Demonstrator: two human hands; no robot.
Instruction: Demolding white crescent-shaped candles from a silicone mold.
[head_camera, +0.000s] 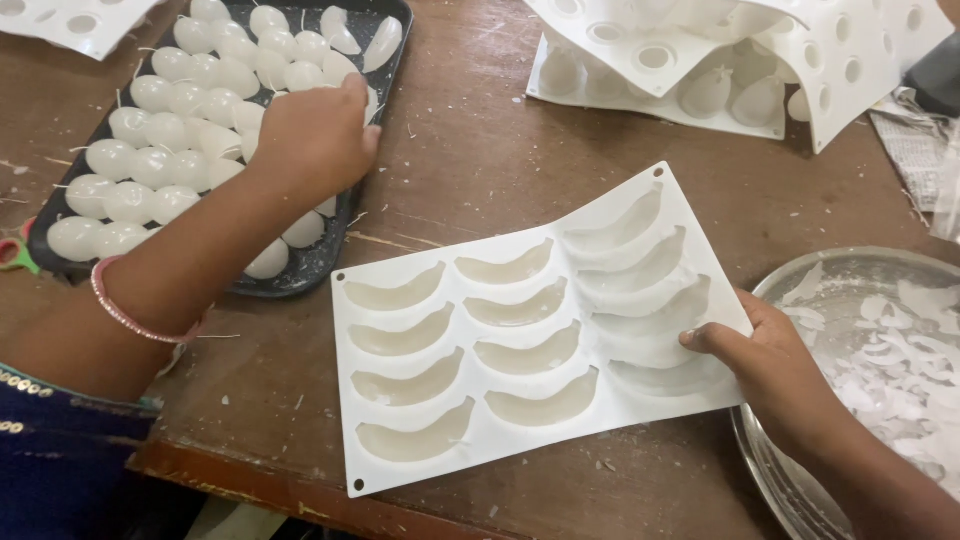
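Note:
A white flexible mould (520, 330) with several banana-shaped cavities, most filled with pale wax, lies on the wooden table. My right hand (765, 360) grips its right edge and lifts that side, bending it upward. My left hand (315, 135) reaches over a black tray (310, 270) packed with several white egg-shaped wax pieces (170, 130). Its fingers are curled down among the pieces at the tray's right side. Whether it holds one is hidden by the back of the hand. A pink bangle sits on that wrist.
A stack of white moulds with round and oval cavities (720, 60) stands at the back right. A round metal plate (860, 380) with white wax scraps is at the right. Scissors with red-green handles (12, 252) lie at the left edge. The table's front edge (260, 480) is near.

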